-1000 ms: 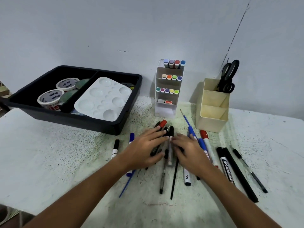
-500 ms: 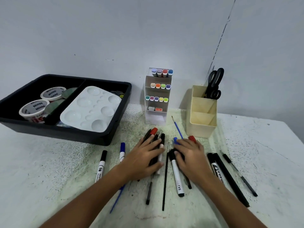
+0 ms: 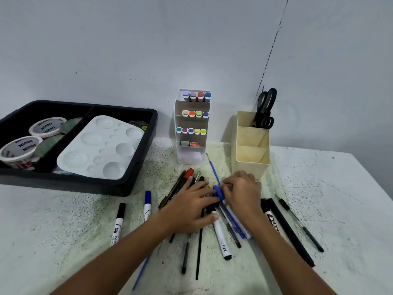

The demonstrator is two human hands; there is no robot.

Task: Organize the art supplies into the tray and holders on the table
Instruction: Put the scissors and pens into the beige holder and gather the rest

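Right hand (image 3: 241, 193) now curls round blue pens (image 3: 219, 191), before flat; left hand (image 3: 189, 206) still flat on markers (image 3: 182, 184). Gathering for cream holder (image 3: 251, 145), far right.

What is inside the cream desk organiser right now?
The cream plastic desk organiser holds black-handled scissors standing in its rear compartment. The two front compartments look empty, though their floors are hidden by the walls.

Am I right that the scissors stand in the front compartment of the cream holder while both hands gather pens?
Not quite. In the head view the scissors stand in the back compartment of the cream holder; the front ones look empty. Left hand and right hand do gather pens.
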